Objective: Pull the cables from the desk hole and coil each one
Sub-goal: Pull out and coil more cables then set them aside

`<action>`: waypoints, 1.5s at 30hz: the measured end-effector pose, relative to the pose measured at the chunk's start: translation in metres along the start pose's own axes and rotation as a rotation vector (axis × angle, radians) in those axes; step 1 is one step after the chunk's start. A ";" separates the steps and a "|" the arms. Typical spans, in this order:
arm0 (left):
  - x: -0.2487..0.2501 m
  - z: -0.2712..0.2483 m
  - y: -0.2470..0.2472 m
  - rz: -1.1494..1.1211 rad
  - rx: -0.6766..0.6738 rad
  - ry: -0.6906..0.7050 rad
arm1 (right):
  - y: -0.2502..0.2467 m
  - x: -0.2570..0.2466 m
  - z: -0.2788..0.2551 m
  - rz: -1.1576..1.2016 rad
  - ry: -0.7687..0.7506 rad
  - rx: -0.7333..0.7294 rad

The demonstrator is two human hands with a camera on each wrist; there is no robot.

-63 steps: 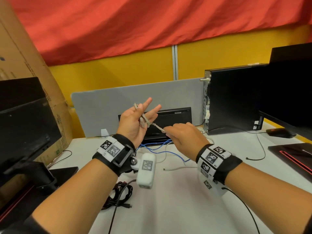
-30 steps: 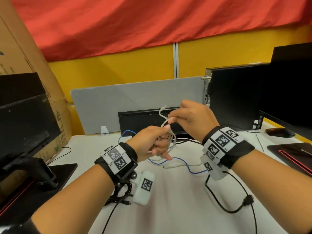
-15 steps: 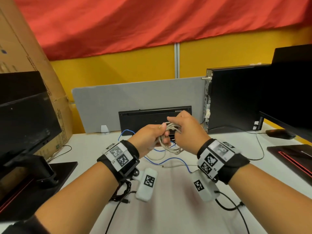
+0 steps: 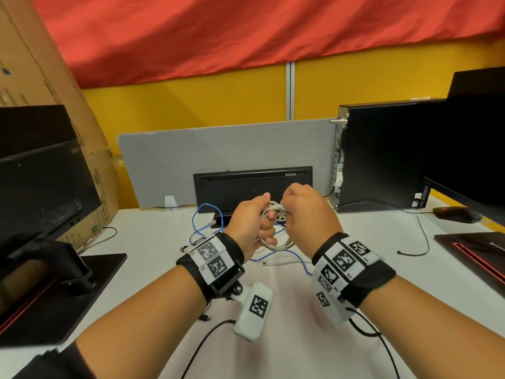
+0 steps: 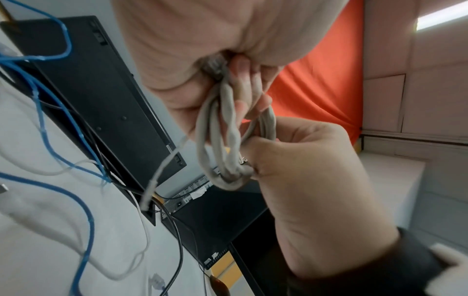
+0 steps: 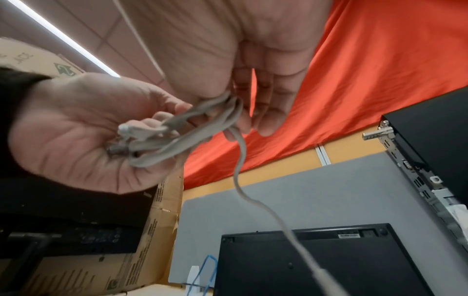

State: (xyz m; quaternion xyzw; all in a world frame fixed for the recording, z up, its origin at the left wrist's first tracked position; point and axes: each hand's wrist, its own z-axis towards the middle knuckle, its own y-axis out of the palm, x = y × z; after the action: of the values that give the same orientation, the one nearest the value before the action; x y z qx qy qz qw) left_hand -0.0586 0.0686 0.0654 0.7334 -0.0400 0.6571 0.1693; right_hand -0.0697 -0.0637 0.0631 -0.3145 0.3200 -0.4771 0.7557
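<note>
1. Above the middle of a white desk, a person's left hand and right hand meet over a bundle of grey cable, held clear of the surface.
2. The left hand's fingers are curled round one end of the loops; the right hand's fingers lie nearly straight, with the thumb pinching the loops' other end.
3. One loose grey strand hangs from the bundle toward the desk.
4. Beneath the hands, a blue cable and a white cable lie in loose curves near the black-rimmed desk hole.
5. A black keyboard leans against the grey divider just behind the hands.
6. A black computer tower bounds the right side, a monitor stand and cardboard box the left.
7. Bare desk runs between the forearms toward the near edge, crossed by thin black leads.
</note>
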 end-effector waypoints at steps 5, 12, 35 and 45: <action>0.002 0.001 -0.002 0.097 0.015 -0.049 | -0.001 0.003 -0.006 0.069 -0.094 0.061; 0.007 0.005 -0.009 0.170 0.035 0.018 | 0.004 0.010 -0.018 0.165 -0.320 0.281; -0.012 0.018 -0.003 0.968 0.229 0.618 | -0.001 -0.012 -0.013 1.551 1.022 -0.014; -0.013 0.025 -0.020 1.038 0.317 0.568 | -0.017 -0.008 -0.011 1.817 0.827 -0.162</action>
State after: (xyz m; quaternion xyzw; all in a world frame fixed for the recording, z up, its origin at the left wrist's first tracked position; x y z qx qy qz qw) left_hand -0.0312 0.0780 0.0464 0.4308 -0.2469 0.8216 -0.2801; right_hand -0.0897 -0.0640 0.0711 0.1895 0.7081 0.2327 0.6392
